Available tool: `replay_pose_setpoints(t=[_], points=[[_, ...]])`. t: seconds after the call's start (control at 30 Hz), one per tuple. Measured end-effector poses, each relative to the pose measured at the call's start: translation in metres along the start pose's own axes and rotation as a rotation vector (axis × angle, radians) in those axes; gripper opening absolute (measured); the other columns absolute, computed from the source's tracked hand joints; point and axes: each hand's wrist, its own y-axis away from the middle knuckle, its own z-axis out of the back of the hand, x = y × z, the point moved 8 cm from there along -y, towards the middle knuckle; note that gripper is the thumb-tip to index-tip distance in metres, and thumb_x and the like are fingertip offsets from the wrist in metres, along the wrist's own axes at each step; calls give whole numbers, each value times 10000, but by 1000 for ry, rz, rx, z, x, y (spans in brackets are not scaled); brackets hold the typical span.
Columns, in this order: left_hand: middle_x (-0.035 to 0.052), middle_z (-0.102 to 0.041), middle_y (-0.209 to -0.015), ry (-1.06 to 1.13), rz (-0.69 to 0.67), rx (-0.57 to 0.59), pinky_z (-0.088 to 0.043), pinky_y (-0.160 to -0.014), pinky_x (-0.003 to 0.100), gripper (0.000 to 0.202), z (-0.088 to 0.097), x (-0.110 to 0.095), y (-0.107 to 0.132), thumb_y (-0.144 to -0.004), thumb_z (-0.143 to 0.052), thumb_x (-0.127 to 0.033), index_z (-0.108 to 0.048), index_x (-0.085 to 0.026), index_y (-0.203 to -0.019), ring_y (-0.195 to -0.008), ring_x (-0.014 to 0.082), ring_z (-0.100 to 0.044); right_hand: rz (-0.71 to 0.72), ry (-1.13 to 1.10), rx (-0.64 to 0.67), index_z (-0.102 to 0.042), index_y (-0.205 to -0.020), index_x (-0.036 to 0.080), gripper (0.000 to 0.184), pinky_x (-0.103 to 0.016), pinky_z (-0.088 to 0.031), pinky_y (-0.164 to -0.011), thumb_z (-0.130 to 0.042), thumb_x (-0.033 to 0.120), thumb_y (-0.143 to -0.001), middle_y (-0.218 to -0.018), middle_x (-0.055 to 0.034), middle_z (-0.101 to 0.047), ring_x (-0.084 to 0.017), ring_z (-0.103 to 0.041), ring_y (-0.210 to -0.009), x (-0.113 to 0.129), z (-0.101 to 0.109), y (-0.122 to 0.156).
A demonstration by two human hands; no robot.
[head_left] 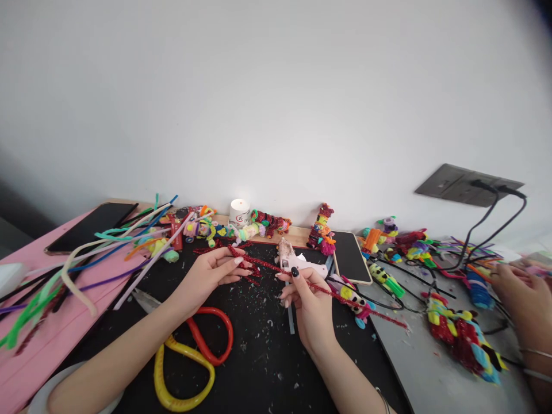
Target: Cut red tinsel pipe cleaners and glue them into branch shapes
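A long red glitter pipe cleaner (276,268) runs between both my hands, above a black mat (259,345). My left hand (211,273) pinches its bent left end, with several short red pieces just beyond the fingertips. My right hand (307,302) grips the stem further along; the free end trails right to about the grey table. A white glue gun (297,261) lies just behind my right hand.
Scissors with red and yellow handles (194,359) lie near my left forearm. Loose coloured pipe cleaners (86,253) spread over the pink board at left. Pipe-cleaner figures (321,230), a candle (239,211) and two phones (351,256) line the back. Another person's hand (520,287) works at right.
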Motion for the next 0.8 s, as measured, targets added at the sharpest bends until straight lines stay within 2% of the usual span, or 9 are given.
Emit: replay_pose_setpoints(t=[0.47, 0.8], points=[[24, -719, -849, -90, -16, 27, -541, -613, 153, 225, -2, -3, 1, -805, -659, -356, -595, -158, -892, -736, 127, -709, 5, 7, 6, -534, -681, 151, 245, -154, -416, -399, -712, 298, -763, -723, -52, -721, -81, -587, -450, 2, 2, -3], [9, -707, -794, -3, -30, -29, -541, -616, 179, 253, 4, -1, 0, -773, -689, -363, -592, -171, -907, -698, 128, -697, 10, 41, 34, -543, -664, 146, 242, -150, -396, -395, -695, 298, -776, -704, -58, -722, -76, -570, -439, 0, 0, -3]])
